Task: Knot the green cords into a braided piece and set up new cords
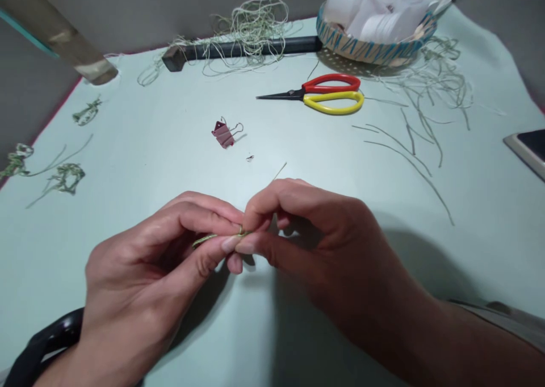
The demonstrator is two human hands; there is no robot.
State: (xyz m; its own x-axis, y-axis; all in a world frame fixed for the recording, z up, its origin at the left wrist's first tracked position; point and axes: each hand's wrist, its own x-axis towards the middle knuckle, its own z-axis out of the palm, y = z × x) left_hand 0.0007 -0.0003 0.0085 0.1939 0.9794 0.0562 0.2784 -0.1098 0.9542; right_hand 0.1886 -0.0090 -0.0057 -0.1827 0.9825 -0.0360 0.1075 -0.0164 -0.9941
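Observation:
Between my two hands is a thin green cord [204, 240], pinched near the middle of the view. My left hand [157, 256] grips it between thumb and fingers, and a short braided-looking part shows at its left. My right hand [315, 234] pinches the cord right beside the left thumb, the fingertips of both hands touching or nearly so. One thin end sticks up behind the right fingers. Much of the cord is hidden by the fingers. Beyond the hands lie a dark red binder clip [223, 134] and a tiny metal piece [250, 158].
Scissors [332, 86] with red and yellow handles lie behind the clip. A dark bar [251, 47] under tangled cord [259, 24] and a basket [374, 52] of spools stand at the back. Cut cord pieces [419, 154] lie right, knotted green pieces [68, 178] left, a phone-like device [528, 148] far right.

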